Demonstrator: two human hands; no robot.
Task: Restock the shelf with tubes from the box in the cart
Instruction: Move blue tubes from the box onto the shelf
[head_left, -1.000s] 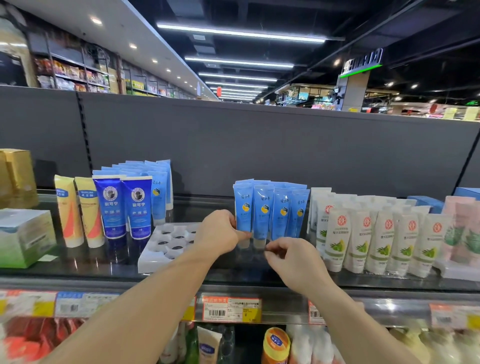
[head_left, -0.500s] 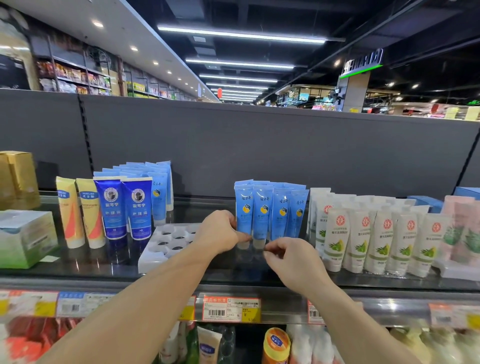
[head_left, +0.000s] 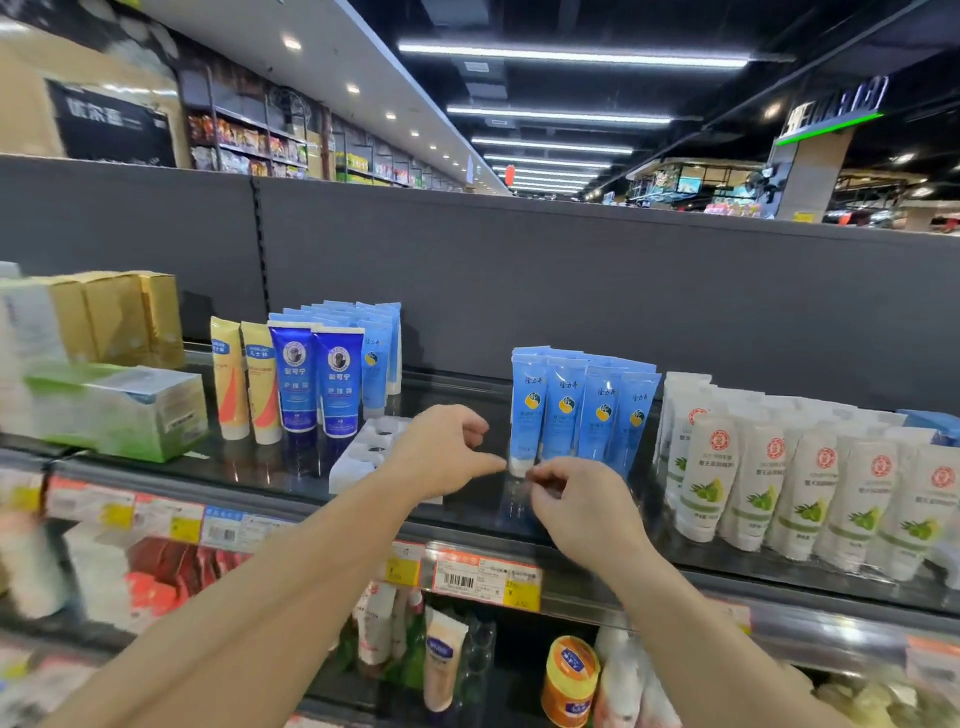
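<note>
Light-blue tubes stand in a row mid-frame on the shelf. Left hand & right hand sit at the row's base, fingers curled; can't tell if anything's pinched. Step: straightening. Next: prob. back to cart, out of frame.

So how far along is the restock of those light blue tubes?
Done: a block of light blue tubes stands on the shelf. In hand: left hand and right hand meet at its front-left tube's base. Left: cart and box are out of view, so unknown.
</note>
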